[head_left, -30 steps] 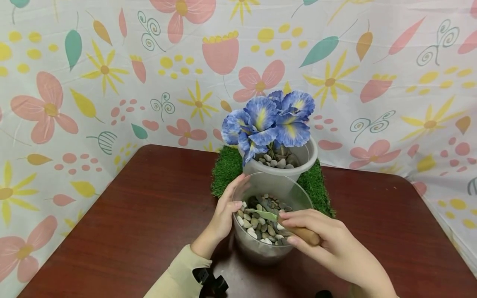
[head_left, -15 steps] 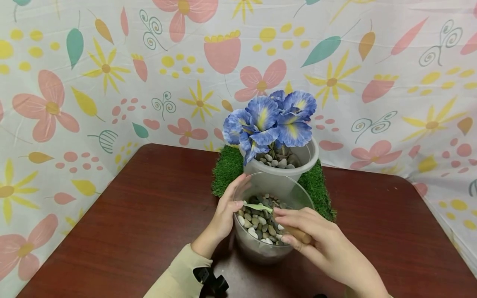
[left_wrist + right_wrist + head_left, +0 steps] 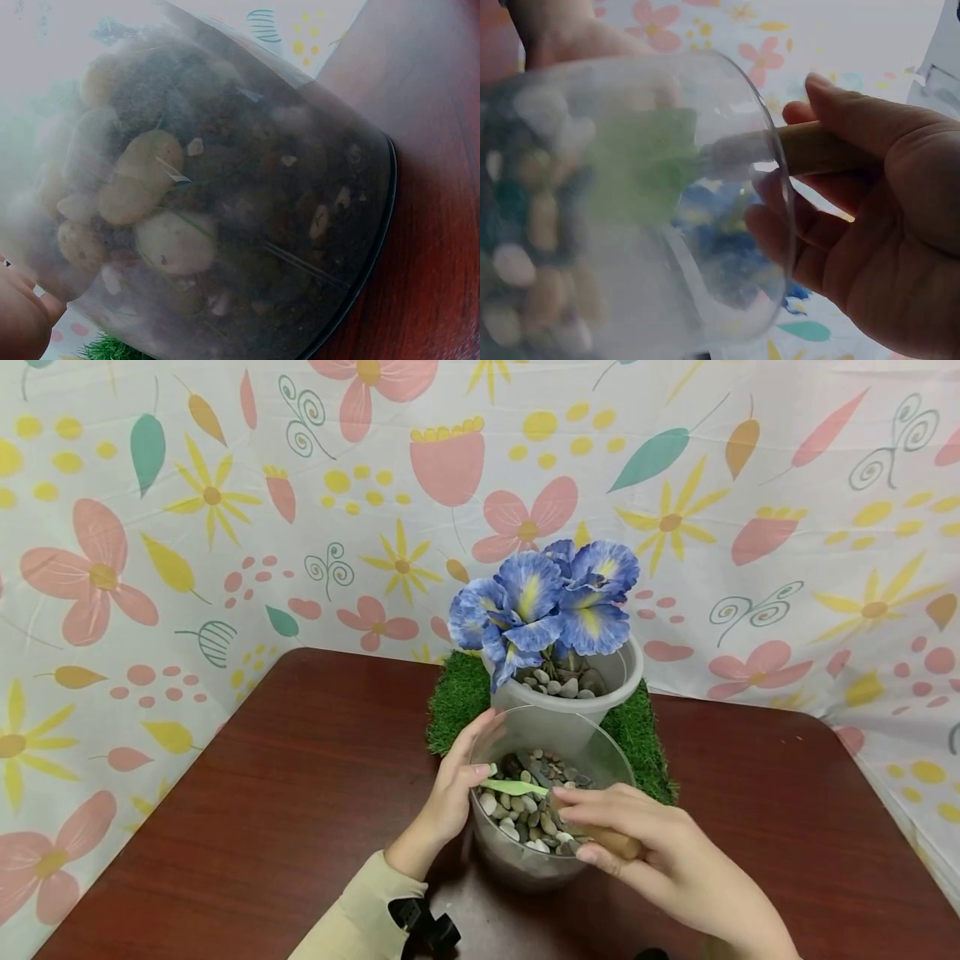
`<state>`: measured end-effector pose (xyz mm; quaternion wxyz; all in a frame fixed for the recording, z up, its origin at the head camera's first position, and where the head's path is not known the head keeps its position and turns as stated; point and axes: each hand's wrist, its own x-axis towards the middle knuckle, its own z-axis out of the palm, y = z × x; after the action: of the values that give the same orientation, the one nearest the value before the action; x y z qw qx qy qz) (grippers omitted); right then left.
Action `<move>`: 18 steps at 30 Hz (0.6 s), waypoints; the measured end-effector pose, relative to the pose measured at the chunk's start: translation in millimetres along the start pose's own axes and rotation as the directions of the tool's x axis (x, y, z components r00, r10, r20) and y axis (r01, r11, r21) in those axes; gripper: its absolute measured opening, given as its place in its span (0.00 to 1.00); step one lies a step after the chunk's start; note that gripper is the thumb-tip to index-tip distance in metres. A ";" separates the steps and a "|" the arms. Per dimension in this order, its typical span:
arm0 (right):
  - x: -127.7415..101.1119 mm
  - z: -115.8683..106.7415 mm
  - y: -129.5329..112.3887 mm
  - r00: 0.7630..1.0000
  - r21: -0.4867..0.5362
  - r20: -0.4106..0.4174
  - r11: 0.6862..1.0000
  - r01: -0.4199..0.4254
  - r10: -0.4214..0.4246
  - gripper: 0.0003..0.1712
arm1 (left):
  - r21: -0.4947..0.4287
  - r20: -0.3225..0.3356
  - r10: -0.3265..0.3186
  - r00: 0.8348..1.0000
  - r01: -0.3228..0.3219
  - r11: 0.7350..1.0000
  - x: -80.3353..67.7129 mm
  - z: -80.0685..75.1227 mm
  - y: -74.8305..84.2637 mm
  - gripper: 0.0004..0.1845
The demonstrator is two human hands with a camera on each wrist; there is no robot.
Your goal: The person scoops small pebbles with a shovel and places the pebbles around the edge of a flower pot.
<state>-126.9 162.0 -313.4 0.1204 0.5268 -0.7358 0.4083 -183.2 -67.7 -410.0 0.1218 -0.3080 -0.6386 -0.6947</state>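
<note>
In the head view a clear plastic pot (image 3: 517,860) stands at the table's near side, with dark soil and a layer of white, tan and grey pebbles (image 3: 525,814) in it. My left hand (image 3: 446,793) holds its left rim, thumb over the edge and fingers along the outer wall. Between thumb and fingers, my right hand (image 3: 652,843) grips the wooden handle (image 3: 611,841) of a small green-bladed shovel. The green blade (image 3: 513,787) lies inside the pot, close over the pebbles near the left thumb. Through the clear wall, the right wrist view shows the blade (image 3: 641,165) as broad and flat.
Just behind stands a whitish pot (image 3: 630,681) with blue artificial irises (image 3: 532,602) and grey stones, on a green artificial grass mat (image 3: 457,693). All of this sits on a dark red wooden table (image 3: 315,760), against a flower-printed cloth (image 3: 300,510).
The shovel blade has shifted slightly left within the pot, rising and then lowering again. My right hand moved left, then back a little right. My left hand keeps its place on the rim.
</note>
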 end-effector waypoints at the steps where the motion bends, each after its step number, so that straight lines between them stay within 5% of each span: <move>1: 0.3 -2.1 -0.6 1.000 0.000 -0.026 1.000 -0.006 0.006 0.26 | 0.002 -0.001 0.006 1.000 -0.006 1.000 0.1 0.0 0.1 0.33; 10: -8.3 -7.4 6.6 0.949 -0.180 -0.238 0.950 -0.254 0.209 0.26 | -0.050 -0.002 0.016 1.000 -0.016 0.999 0.6 1.6 1.6 0.33; 15: -9.3 -6.6 8.7 0.921 -0.162 -0.208 0.917 -0.365 0.330 0.18 | -0.052 -0.002 0.005 1.000 -0.005 0.999 0.3 2.2 2.8 0.33; 18: -9.2 -7.3 8.9 0.906 -0.248 -0.185 0.874 -0.418 0.380 0.14 | -0.054 -0.005 -0.003 1.000 0.003 0.999 -0.7 3.0 2.7 0.33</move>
<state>-132.7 174.6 -318.6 0.1550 0.3130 -0.8696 0.3489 -180.3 -65.4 -408.2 0.1138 -0.3086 -0.6197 -0.7126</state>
